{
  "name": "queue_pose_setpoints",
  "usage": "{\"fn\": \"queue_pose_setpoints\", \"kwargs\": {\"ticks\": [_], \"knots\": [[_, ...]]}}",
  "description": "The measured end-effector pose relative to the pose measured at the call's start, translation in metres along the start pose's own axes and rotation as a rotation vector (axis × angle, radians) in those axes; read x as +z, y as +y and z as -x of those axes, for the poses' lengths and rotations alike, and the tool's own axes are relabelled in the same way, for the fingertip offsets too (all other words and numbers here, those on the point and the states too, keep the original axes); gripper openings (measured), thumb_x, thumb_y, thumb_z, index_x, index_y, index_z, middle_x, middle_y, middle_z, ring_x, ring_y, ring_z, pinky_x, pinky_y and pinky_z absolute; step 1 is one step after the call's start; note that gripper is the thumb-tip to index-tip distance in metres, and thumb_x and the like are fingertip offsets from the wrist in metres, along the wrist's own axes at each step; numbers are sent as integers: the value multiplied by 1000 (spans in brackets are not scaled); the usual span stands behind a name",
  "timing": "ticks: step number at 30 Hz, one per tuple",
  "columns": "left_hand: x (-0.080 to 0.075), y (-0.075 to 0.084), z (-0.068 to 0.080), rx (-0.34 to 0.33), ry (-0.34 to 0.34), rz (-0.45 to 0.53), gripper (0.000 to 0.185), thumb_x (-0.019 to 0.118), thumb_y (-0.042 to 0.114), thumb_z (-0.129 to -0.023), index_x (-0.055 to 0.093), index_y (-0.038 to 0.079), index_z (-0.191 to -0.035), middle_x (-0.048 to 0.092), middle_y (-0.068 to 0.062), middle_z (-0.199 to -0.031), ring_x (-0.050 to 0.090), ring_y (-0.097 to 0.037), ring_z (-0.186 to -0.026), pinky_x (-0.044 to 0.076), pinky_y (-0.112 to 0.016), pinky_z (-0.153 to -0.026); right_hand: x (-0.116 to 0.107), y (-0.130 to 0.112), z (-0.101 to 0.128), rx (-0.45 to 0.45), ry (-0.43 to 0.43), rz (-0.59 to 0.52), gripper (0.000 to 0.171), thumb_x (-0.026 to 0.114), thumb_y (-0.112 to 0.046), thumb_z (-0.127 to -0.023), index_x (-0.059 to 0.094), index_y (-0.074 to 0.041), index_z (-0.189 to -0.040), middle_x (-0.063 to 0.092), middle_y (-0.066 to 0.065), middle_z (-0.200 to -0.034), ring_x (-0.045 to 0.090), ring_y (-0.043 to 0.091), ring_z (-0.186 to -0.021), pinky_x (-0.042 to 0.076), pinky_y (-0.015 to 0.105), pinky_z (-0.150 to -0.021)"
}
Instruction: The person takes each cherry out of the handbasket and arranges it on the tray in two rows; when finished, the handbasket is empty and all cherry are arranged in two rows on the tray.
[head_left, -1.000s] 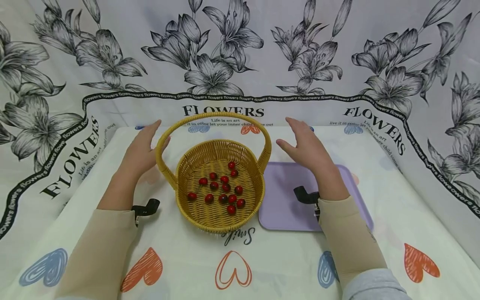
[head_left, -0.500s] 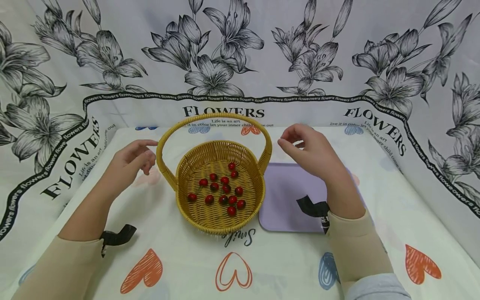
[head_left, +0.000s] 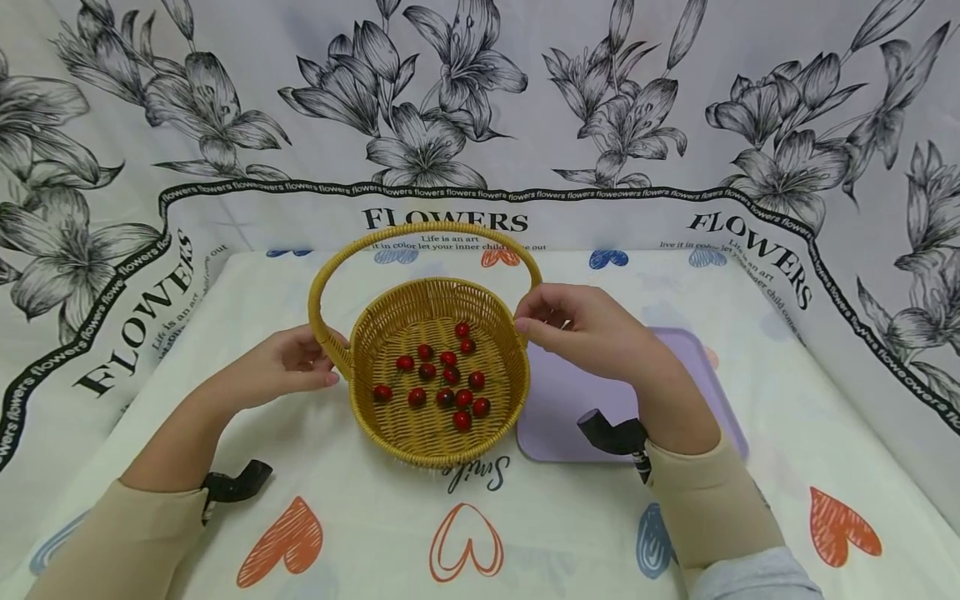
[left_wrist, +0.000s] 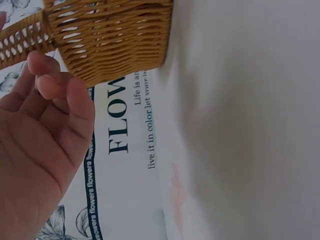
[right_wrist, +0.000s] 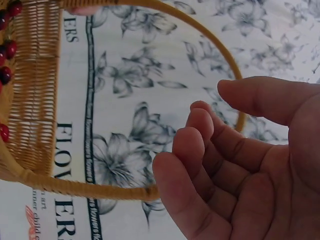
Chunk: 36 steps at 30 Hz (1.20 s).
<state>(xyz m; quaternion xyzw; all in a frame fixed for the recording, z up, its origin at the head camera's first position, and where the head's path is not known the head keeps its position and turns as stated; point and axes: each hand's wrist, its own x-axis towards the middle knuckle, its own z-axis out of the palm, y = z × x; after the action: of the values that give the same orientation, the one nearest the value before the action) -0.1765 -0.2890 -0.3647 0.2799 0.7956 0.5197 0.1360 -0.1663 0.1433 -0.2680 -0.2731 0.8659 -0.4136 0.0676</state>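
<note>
A yellow-brown wicker basket (head_left: 431, 304) with a tall arched handle (head_left: 427, 227) stands mid-table in the head view. Several dark red cherries (head_left: 446, 397) lie scattered on its floor. My left hand (head_left: 288, 362) is at the handle's left foot, its fingers partly hidden behind it and the thumb apart. In the left wrist view its loosely bent fingers (left_wrist: 80, 102) lie close beside the weave. My right hand (head_left: 585, 325) reaches the handle's right foot. The right wrist view has its fingers (right_wrist: 175, 185) half bent across the handle, thumb apart; contact is hard to tell.
A flat lilac tray (head_left: 570, 417) lies right of the basket, partly under my right forearm. The tablecloth (head_left: 375, 533) bears printed hearts. A white curtain (head_left: 525, 125) with printed flowers hangs behind and along both sides.
Both hands have come down from beside the upper handle to its lower ends. The right hand moved left and the left hand moved in toward the basket. Basket and cherries stayed put.
</note>
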Motion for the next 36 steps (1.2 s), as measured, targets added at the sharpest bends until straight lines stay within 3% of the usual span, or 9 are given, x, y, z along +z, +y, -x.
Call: {"fn": "queue_pose_setpoints", "kwargs": {"ticks": [6,13,17,21,24,27,36], "knots": [[10,-6,-6,-22,37,-48,32,75,-1,-91,62,-2,-120,66,-14,-110,64,-19,-88,54,-28,-76,22,1,-15,12,-86,56,15,67,-26,-102,70,-13,-108,68,-1,-95,60,18,-89,52,38,-77],[13,-9,-7,-16,42,-10,31,75,-3,-91,59,-7,-117,62,-22,-110,66,-18,-93,55,-28,-78,58,11,-33,54,-156,148,19,67,-27,-101,71,-12,-112,67,-4,-89,60,14,-83,52,32,-72],[14,-9,-8,-38,44,-7,31,74,-1,-92,58,-7,-117,63,-21,-111,66,-17,-97,55,-28,-81,80,16,-43,51,-179,296,25,69,-21,-99,72,-6,-118,69,-1,-94,62,14,-85,53,32,-76],[16,-9,-8,-46,51,-18,30,74,-1,-92,58,-6,-117,63,-22,-112,67,-18,-97,56,-28,-81,96,22,-52,24,-239,482,27,70,-10,-98,71,-5,-124,70,6,-110,64,19,-99,52,36,-89],[17,-9,-8,-57,51,-24,31,75,0,-92,58,-7,-117,62,-24,-113,66,-19,-95,55,-29,-79,103,26,-56,20,-284,575,29,68,-2,-96,74,-10,-123,67,6,-117,62,19,-105,52,36,-93],[18,-10,-9,-73,48,-33,32,76,3,-92,59,-6,-117,63,-24,-113,65,-20,-92,54,-29,-77,108,30,-56,23,-313,622,30,67,2,-95,78,-14,-118,66,3,-113,62,17,-101,54,32,-88],[18,-9,-11,-63,42,-19,31,75,-1,-91,59,-6,-118,64,-20,-110,64,-17,-88,53,-29,-72,115,36,-61,-5,-315,713,20,70,-1,-96,81,-14,-107,72,1,-104,65,17,-99,55,31,-86]]}}
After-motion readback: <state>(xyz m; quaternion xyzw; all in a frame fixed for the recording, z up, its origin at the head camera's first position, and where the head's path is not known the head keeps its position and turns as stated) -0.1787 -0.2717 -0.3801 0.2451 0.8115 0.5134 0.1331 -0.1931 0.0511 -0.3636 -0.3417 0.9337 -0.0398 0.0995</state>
